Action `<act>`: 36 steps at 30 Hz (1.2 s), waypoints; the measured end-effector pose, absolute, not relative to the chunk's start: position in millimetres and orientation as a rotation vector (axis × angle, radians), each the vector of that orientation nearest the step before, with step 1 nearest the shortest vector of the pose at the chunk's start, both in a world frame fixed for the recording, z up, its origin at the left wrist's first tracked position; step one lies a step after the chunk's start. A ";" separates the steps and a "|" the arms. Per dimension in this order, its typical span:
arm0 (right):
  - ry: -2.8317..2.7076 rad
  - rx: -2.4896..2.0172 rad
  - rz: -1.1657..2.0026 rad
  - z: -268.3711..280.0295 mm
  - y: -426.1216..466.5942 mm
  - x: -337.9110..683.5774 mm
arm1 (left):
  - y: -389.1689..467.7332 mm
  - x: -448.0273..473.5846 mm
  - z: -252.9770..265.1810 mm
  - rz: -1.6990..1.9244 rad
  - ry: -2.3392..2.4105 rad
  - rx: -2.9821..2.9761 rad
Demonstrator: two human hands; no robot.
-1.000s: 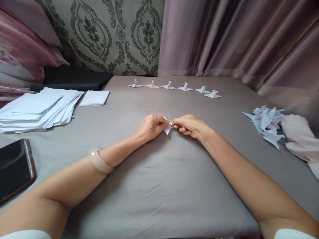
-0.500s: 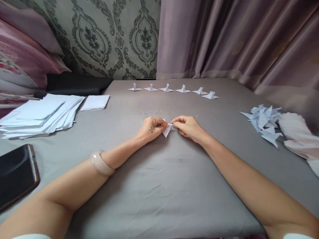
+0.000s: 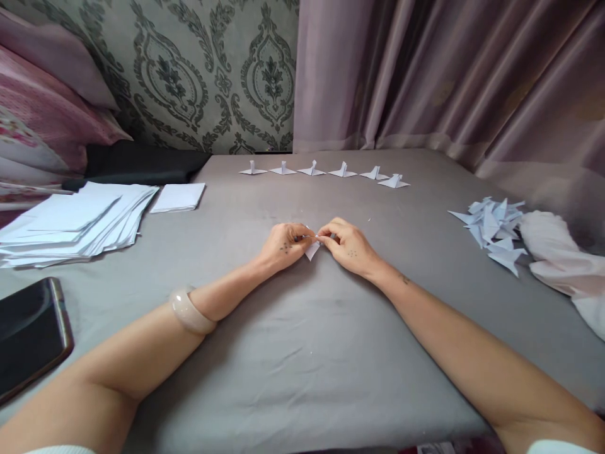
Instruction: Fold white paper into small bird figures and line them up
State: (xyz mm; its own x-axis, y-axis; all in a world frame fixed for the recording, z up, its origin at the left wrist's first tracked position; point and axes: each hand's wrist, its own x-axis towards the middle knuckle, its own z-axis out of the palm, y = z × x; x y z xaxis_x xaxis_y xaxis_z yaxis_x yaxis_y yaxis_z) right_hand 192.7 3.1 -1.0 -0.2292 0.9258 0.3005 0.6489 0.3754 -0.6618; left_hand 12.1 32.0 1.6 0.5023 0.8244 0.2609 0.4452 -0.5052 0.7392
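Left hand [image 3: 286,246] and right hand [image 3: 348,247] — both pinched closed — grip pointed, folded white paper [image 3: 312,252] over creased grey cloth [image 3: 283,378].

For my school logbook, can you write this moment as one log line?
left hand: pinching folded paper | right hand: pinching same paper | beyond: row of six paper figures | right side: folded-paper heap

— How's the light?
— Moderate, soft; faint shadow dims the plain grey cloth tabletop [image 3: 302,353] nearer than the grip.
— Glare?
— Sheen on the satiny mauve curtain [image 3: 425,75] beyond, rightward. Folded white paper [image 3: 312,251] within looks blurry.
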 end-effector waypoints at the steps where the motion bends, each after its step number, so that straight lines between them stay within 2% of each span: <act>1: -1.981 -1.358 0.513 -1.3 2.7 192.5 | 31.9 12.4 1.2 0.822 1.042 2.159; 8: -2.043 -1.408 0.458 3.4 -4.4 189.3 | 32.6 8.5 0.9 0.794 1.188 2.205; 13: -1.999 -1.373 0.531 1.6 0.0 192.1 | 33.0 3.0 2.7 0.737 1.185 2.274; 16: -1.748 -1.451 0.495 0.0 11.4 210.8 | 34.5 2.4 2.7 0.769 1.249 2.250; 21: -1.274 -1.852 0.299 5.5 25.6 257.0 | 43.9 -0.8 0.6 0.873 1.639 2.088; 27: -1.162 -1.775 0.628 28.4 23.6 265.7 | 53.3 -7.8 -1.9 0.954 1.775 2.034; 31: -1.045 -1.704 0.653 27.2 23.6 262.9 | 54.7 -7.4 -0.7 0.943 1.771 2.015; 34: -1.175 -1.696 0.732 29.5 14.2 254.2 | 56.3 -4.6 -0.9 0.939 1.765 1.987; 36: -1.519 -1.669 0.904 42.1 0.4 244.2 | 57.0 -2.1 -2.1 0.960 1.727 1.945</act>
